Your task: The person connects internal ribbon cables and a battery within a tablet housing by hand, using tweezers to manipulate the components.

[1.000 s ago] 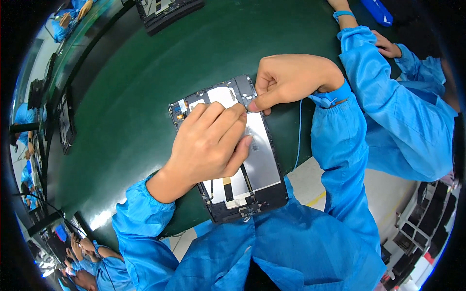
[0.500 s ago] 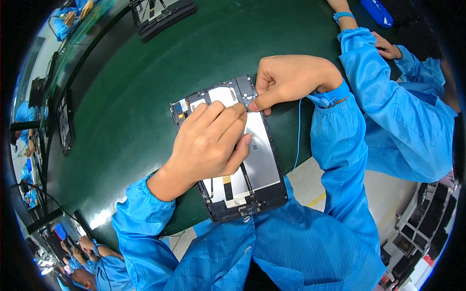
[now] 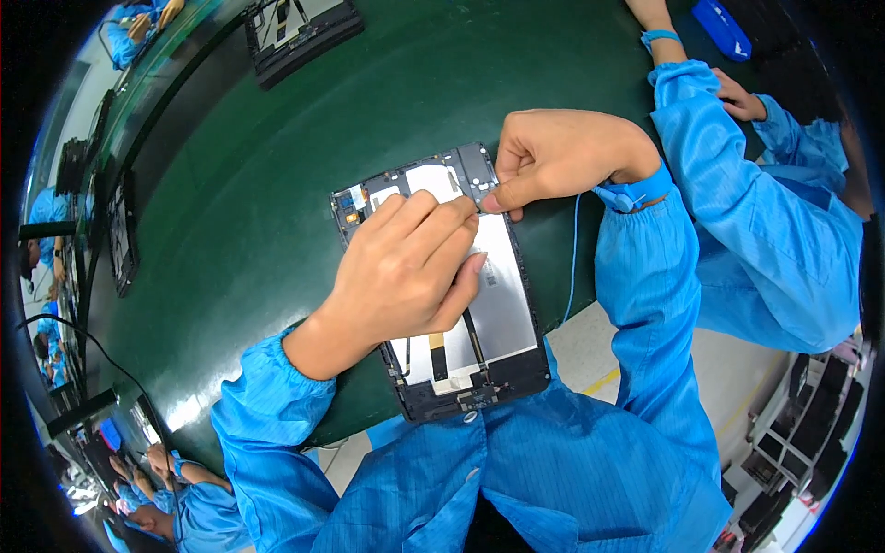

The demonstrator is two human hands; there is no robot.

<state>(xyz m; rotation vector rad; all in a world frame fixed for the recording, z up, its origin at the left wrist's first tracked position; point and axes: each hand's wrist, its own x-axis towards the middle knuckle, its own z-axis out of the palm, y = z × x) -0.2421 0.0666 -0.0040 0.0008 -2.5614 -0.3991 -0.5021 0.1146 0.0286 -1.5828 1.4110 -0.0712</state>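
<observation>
An opened tablet (image 3: 502,286) with a black frame and a silver inner plate lies tilted at the near edge of the bench. My left hand (image 3: 396,263) is over its middle, fingers curled and fingertips together near the upper right part of the plate. Whatever those fingertips pinch is hidden. At the tablet's upper right edge, my right hand (image 3: 562,161) is closed, its thumb on the frame and its fingers bent at the side. A blue wrist strap (image 3: 631,194) with a thin cord circles my right wrist.
The green bench (image 3: 249,203) carries another opened tablet on a black block (image 3: 304,41) at the far side. A further device (image 3: 123,235) stands at the left. Close on my right is a co-worker's blue sleeve (image 3: 747,194), with a blue case (image 3: 722,28) beyond.
The tablet and both hands appear shifted slightly to the right in the picture, as do the bench items nearby. Both hands keep nearly the same pose at the tablet's upper right part.
</observation>
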